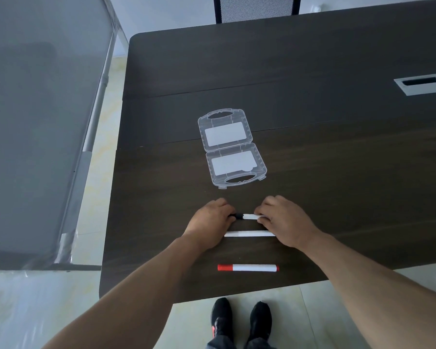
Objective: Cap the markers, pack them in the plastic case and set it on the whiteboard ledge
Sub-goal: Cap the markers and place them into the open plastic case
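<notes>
Both hands work at one marker (249, 216) held level just above the dark surface (312, 159), in front of the case. The left hand (210, 221) is closed, fingers curled round a black cap (238, 216) at the marker's left end; only a short black stub shows between the fingers and the white barrel, and whether the cap is fully seated cannot be told. The right hand (286, 220) is closed too, thumb and fingers pinching the right part of the white barrel, its end hidden in the grip.

Just below the hands a second marker (249, 233) lies flat on the surface, parallel to the first. Only its white barrel shows; both ends run under the hands, so its cap colour cannot be told. Nearer the person, close to the surface's edge, lies a red marker (248, 268), capped at the left, with a small red end at the right, touched by neither hand.

The clear plastic case (231, 148) lies open and flat beyond the hands, both halves up, each with a carry-handle slot and a pale blank rectangle in its middle. No marker is in it. No writing or brand can be read on the markers or the case.

The whiteboard (40, 122) stands left of the surface, its face grey and bare of writing.
</notes>
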The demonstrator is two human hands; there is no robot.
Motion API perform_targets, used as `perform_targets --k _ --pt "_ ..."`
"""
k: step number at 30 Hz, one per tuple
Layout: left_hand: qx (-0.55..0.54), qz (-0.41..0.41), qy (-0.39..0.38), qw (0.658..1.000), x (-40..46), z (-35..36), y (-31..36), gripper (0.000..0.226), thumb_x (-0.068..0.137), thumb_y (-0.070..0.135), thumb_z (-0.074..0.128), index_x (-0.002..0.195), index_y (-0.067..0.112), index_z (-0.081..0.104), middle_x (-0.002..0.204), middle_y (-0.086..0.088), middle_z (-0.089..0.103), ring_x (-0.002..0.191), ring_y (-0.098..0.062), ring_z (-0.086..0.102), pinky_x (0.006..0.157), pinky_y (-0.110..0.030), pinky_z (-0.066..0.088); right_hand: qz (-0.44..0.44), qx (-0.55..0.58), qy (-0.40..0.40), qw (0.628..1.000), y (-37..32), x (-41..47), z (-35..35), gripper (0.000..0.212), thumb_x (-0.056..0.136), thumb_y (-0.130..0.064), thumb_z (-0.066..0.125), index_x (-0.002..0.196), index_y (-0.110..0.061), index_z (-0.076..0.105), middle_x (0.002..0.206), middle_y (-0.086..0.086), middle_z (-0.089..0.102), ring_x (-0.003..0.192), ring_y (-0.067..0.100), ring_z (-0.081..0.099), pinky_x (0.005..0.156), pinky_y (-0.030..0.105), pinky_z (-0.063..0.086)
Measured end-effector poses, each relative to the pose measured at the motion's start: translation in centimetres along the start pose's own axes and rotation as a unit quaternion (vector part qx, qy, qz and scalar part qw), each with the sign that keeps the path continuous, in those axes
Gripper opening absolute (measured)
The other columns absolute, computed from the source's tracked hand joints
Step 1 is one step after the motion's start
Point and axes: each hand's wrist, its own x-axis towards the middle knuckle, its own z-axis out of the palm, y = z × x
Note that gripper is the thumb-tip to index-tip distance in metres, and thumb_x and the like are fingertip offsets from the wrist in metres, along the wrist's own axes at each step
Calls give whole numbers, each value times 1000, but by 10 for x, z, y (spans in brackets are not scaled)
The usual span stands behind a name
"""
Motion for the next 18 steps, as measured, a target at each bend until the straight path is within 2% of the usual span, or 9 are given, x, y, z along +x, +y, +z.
perform_targets --k 11,18 --pt "3 -4 -20 1000 4 0 0 23 95 28 51 114 21 63 108 -2 57 99 -20 55 84 -32 46 -21 -19 -12 1000 -6 4 0 26 93 -19 56 118 -19 61 112 -2 60 100 11 51 81 25 48" --pt "14 17 -4 1000 1 0 2 22 95 29 52 110 18 63 105 -4 56 96 -20 54 79 -32 46 -42 -32 -16 998 -4 5 0 26 93 -21 55 118 -20 59 114 -2 58 101 11 50 84 26 48"
